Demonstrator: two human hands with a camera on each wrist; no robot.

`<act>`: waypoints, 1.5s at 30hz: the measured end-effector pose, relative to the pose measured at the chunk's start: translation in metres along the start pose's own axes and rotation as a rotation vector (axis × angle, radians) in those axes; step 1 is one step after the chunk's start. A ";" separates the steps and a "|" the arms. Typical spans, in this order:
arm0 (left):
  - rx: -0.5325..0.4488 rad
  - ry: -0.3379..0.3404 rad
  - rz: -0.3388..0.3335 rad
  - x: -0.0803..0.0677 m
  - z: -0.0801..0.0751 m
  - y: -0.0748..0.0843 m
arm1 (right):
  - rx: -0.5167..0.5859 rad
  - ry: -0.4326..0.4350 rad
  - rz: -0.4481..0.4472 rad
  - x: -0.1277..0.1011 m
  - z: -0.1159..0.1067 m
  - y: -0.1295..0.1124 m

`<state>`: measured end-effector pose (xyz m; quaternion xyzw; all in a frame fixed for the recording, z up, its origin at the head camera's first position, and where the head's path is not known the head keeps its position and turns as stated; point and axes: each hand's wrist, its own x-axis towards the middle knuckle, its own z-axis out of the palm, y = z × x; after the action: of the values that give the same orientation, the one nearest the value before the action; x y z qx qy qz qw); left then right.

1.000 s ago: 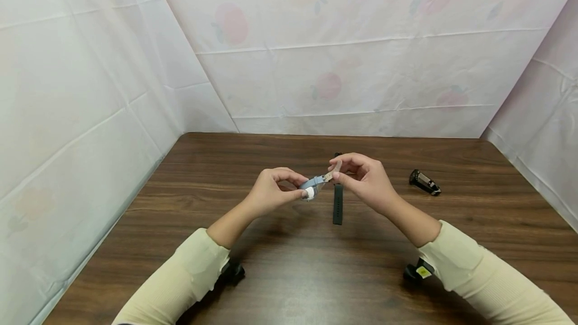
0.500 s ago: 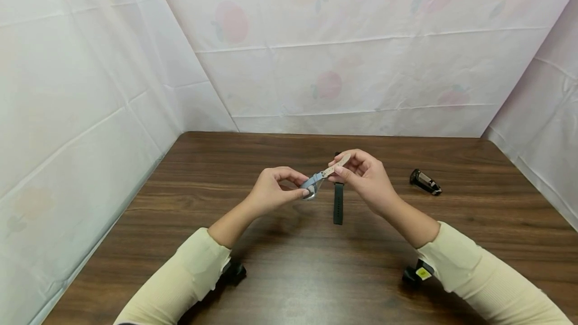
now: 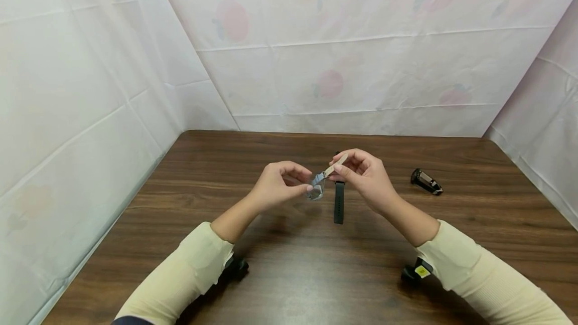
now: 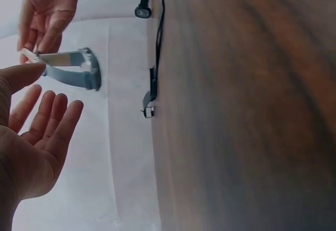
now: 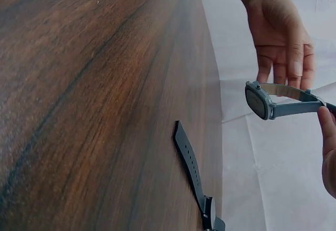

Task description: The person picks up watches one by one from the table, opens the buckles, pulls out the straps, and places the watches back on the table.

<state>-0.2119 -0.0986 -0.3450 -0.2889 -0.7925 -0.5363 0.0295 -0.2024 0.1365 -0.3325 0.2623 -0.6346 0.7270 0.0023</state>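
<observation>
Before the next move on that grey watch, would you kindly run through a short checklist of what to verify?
1. Right hand pinches the strap of the grey watch: ok.
2. Left hand grips the watch: not ok; fingers are straight beside it in the left wrist view.
3. Watch is off the table: ok.
4. Black strap lies flat, apart from both hands: ok.
5. Buckle fastened: cannot tell.

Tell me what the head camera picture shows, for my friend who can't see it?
Two hands in cream sleeves meet above a dark brown wooden table: the right hand pinches the tan strap of a small blue-grey wristwatch, and the left hand touches it with loosely open fingers. A long black watch strap lies flat just beyond, and a small black watch body farther right.
</observation>
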 end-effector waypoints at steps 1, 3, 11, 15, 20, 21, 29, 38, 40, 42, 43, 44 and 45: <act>0.007 0.002 0.014 0.001 0.000 0.001 | -0.006 -0.001 0.001 0.000 0.000 0.000; 0.022 0.002 0.042 0.005 0.000 0.003 | -0.019 -0.002 0.003 0.000 -0.001 0.001; 0.093 -0.051 0.076 0.015 0.003 0.013 | -0.041 -0.020 -0.005 -0.001 -0.001 0.004; 0.133 -0.079 0.069 0.018 0.005 0.016 | -0.057 -0.029 -0.006 -0.001 0.000 0.004; 0.161 -0.101 0.059 0.019 0.006 0.019 | -0.091 -0.035 0.002 -0.003 0.002 0.003; 0.163 -0.108 0.055 0.020 0.006 0.020 | -0.096 -0.036 0.002 -0.003 0.002 0.003; 0.175 -0.181 0.022 0.020 0.004 0.024 | -0.159 -0.051 -0.016 -0.004 0.003 0.000; 0.194 -0.220 0.064 0.021 0.004 0.024 | -0.167 -0.059 -0.029 -0.004 0.004 -0.001; 0.207 -0.216 0.070 0.021 0.005 0.024 | -0.166 -0.056 -0.031 -0.004 0.005 -0.001; 0.213 -0.211 0.072 0.021 0.005 0.024 | -0.158 -0.053 -0.033 -0.004 0.005 -0.001; 0.215 -0.205 0.071 0.020 0.005 0.024 | -0.153 -0.049 -0.036 -0.004 0.005 -0.001; 0.216 -0.198 0.071 0.020 0.005 0.024 | -0.149 -0.047 -0.039 -0.004 0.005 -0.001; 0.216 -0.190 0.073 0.020 0.005 0.023 | -0.143 -0.043 -0.042 -0.004 0.006 -0.001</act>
<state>-0.2155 -0.0799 -0.3207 -0.3620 -0.8339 -0.4167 0.0046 -0.1964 0.1329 -0.3330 0.2904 -0.6792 0.6737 0.0224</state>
